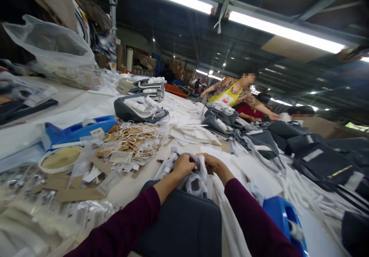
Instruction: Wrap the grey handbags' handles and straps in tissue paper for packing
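A dark grey bag (184,220) lies in front of me, with wrapped handles (203,168) at its far edge. My left hand (184,165) has its fingers closed on the grey wrapped strap at the top of the bag. Just right of it, my right hand (211,162) grips the white-wrapped part of the handle between bent fingers. The two hands are close together above the bag. A clear plastic-wrapped bundle (195,184) sits below them against the bag's top.
Tags with strings (129,143) are heaped left of centre, near a blue tape dispenser (80,130). Another blue dispenser (284,220) stands at the right. Dark bags (319,157) pile up on the right. Beyond them, a person in a yellow apron (227,95) reaches over the table.
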The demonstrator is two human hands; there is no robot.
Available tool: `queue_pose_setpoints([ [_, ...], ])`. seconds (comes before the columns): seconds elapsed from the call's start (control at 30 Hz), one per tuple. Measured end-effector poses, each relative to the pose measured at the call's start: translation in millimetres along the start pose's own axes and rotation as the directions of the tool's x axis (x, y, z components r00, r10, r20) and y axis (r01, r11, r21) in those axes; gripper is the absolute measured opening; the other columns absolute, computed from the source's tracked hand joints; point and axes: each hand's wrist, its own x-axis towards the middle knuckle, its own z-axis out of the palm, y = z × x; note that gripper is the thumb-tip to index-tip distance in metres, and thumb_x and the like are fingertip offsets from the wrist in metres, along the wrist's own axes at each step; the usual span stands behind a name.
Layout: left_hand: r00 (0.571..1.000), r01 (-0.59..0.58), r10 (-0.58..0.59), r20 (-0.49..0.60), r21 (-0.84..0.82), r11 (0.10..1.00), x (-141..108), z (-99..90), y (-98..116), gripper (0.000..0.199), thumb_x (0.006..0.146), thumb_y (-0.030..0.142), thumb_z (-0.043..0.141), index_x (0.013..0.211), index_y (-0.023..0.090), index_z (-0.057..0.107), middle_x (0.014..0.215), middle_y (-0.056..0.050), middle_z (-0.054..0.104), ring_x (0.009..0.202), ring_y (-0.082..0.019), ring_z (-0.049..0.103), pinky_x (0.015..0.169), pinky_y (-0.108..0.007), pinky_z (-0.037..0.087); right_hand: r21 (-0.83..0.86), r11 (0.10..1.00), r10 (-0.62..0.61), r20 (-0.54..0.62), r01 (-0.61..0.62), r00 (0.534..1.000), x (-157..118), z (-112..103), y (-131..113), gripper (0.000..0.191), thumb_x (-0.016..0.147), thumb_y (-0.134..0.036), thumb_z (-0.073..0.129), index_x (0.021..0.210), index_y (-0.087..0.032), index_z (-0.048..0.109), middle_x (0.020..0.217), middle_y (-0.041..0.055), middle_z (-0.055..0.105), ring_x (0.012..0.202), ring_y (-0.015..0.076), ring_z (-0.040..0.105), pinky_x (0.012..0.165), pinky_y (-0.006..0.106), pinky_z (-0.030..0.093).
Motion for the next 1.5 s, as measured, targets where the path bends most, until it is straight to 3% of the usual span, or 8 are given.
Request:
queue_pose_setpoints([
  [0.23,0.998,-0.04,0.039,-0.04,-0.026,0.999,-5,-1.9,0,0.005,0.066,0.021,0.061,0.064,0.016,0.063,0.07,-0.005,0.068,0.067,-0.018,0.06,0.061,-0.027,0.041,0.005,1.0,0.02,-0.005,-0.02,1.0,-2,-5,1,0.014,0.057,-0.024,0.062,0.068,-0.016,0.061,0.051,-0.005,0.053,0.042,0.0047,0.041,0.043,0.016,0.033],
  [0.47,0.989,-0.15,0.135,-0.067,-0.486,0.861,1,4.6,-13,0.006,0.064,0.016,0.058,0.063,0.016,0.052,0.061,0.0,0.061,0.06,-0.013,0.056,0.059,-0.023,0.04,-0.094,0.996,-0.018,-0.037,0.014,0.999,5,-23,-4,0.018,0.055,-0.02,0.062,0.072,-0.015,0.067,0.05,-0.0048,0.053,0.041,0.0044,0.04,0.041,0.016,0.031],
  [0.63,0.986,-0.164,0.143,-0.083,-0.616,0.771,-3,-0.8,-10,0.008,0.061,0.012,0.053,0.067,0.017,0.05,0.056,0.002,0.06,0.055,-0.011,0.054,0.059,-0.022,0.039,-0.183,0.974,-0.148,-0.076,0.132,0.986,2,-31,-42,0.021,0.059,-0.03,0.072,0.072,-0.014,0.069,0.053,-0.0039,0.054,0.042,0.0033,0.034,0.04,0.018,0.022],
  [0.83,0.987,-0.161,0.129,-0.099,-0.703,0.692,-8,-3.2,-7,0.015,0.063,0.016,0.056,0.077,0.016,0.053,0.057,0.002,0.062,0.056,-0.012,0.057,0.061,-0.023,0.041,-0.284,0.938,-0.207,-0.007,0.197,0.978,-17,-5,-91,0.023,0.064,-0.034,0.072,0.072,-0.012,0.07,0.055,-0.0003,0.06,0.042,0.004,0.036,0.041,0.019,0.021],
  [1.03,0.984,-0.177,0.084,-0.157,-0.809,0.56,-9,-7.3,-6,0.02,0.06,0.02,0.062,0.076,0.016,0.051,0.059,0.002,0.061,0.057,-0.011,0.057,0.061,-0.022,0.044,0.13,0.987,-0.122,0.204,0.096,0.971,-42,11,-84,0.031,0.053,-0.017,0.071,0.084,-0.013,0.071,0.084,0.0049,0.07,0.077,0.0155,0.063,0.072,0.025,0.045],
  [1.2,0.983,-0.177,0.042,-0.18,-0.849,0.498,-15,-12.5,-1,0.02,0.062,0.023,0.061,0.077,0.017,0.051,0.059,0.005,0.056,0.055,-0.01,0.054,0.058,-0.022,0.044,0.278,0.923,-0.261,-0.048,0.264,0.964,-55,19,-55,0.04,0.047,-0.01,0.076,0.087,-0.016,0.072,0.087,0.0025,0.069,0.078,0.0137,0.06,0.076,0.025,0.044],
  [1.4,0.978,-0.197,0.023,-0.206,-0.888,0.416,-18,-16.5,0,0.021,0.064,0.021,0.058,0.081,0.017,0.048,0.07,0.002,0.064,0.051,-0.007,0.052,0.057,-0.021,0.043,0.047,0.927,-0.343,-0.301,0.372,0.89,-52,42,-36,0.026,0.064,-0.04,0.072,0.07,-0.015,0.066,0.058,-0.001,0.055,0.049,0.0085,0.04,0.049,0.023,0.033],
  [1.5,0.979,-0.192,0.01,-0.203,-0.904,0.382,-17,-17.3,0,0.023,0.065,0.024,0.059,0.085,0.017,0.048,0.072,0.001,0.065,0.05,-0.008,0.053,0.057,-0.022,0.044,-0.078,0.913,-0.396,-0.405,0.401,0.824,-49,48,-32,0.027,0.067,-0.044,0.068,0.067,-0.018,0.059,0.055,-0.0027,0.05,0.049,0.0092,0.038,0.049,0.023,0.032],
])
